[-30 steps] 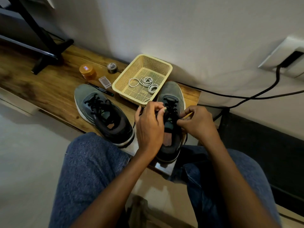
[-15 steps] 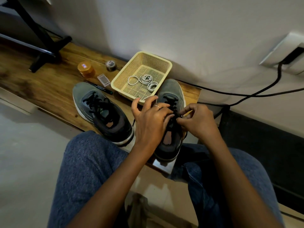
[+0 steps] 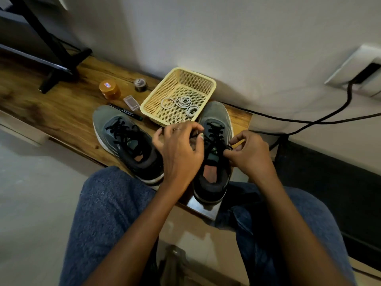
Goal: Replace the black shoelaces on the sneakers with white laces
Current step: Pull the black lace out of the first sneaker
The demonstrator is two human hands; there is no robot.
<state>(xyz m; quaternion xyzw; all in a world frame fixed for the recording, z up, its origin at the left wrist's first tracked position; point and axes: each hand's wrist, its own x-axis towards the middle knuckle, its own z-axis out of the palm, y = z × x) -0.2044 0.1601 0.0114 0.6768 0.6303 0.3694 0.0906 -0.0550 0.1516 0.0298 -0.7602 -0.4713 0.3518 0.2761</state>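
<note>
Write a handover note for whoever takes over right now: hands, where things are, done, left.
Left hand: fingers curled over the right sneaker, apparently pinching its black lace; the grip itself is hidden.
Right hand: pinches the lace at that sneaker's right side.
Left sneaker: on the wooden shelf, fully laced in black, untouched.
White laces: coiled in the yellow basket behind the sneakers.
Done: at most the unlacing of the right sneaker begun.
Left: strip both black laces, thread white ones into both.
</note>
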